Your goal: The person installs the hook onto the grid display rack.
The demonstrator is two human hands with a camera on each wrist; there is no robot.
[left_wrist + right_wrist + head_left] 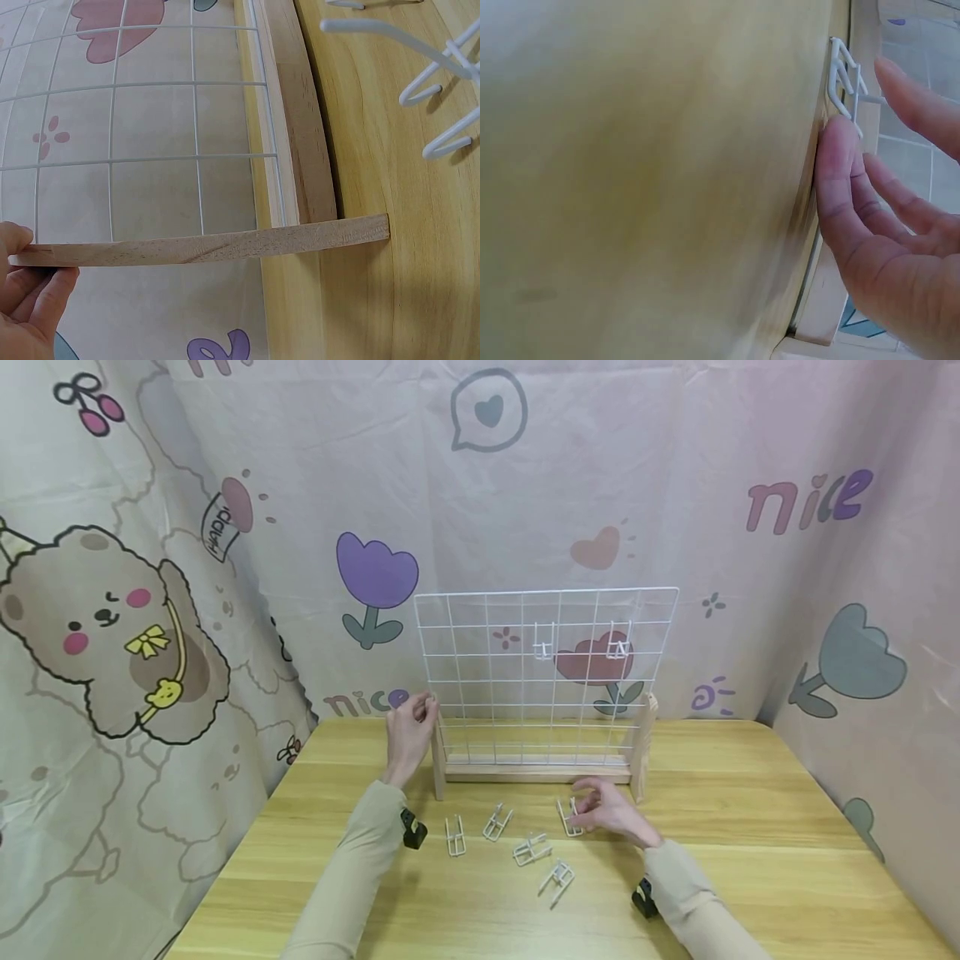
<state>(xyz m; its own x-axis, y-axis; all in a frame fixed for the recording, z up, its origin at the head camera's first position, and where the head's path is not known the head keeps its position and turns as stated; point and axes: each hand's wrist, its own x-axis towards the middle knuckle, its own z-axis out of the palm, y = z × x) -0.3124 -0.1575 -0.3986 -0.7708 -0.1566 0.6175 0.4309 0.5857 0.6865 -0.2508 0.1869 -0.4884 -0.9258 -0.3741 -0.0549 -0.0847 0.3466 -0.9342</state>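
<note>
My left hand (409,735) pinches the left wooden upright (225,246) of a display stand near its top. In the left wrist view, thumb and fingers lie on opposite faces of that upright. A white wire grid (522,655) stands upright in the wooden base (536,772). My right hand (611,814) is low over the table, beside a white wire hook (832,79). Its thumb and fingers are spread apart around the hook; a fingertip is close to it, and I cannot tell whether they touch. Two white hooks (543,649) hang on the grid's upper right part.
Several more white wire hooks (455,837) lie scattered on the wooden table (712,827) in front of the stand. Behind the table hangs a printed curtain (480,510); another patterned side (97,693) runs along the left. A black wrist device (413,829) sits at the left cuff.
</note>
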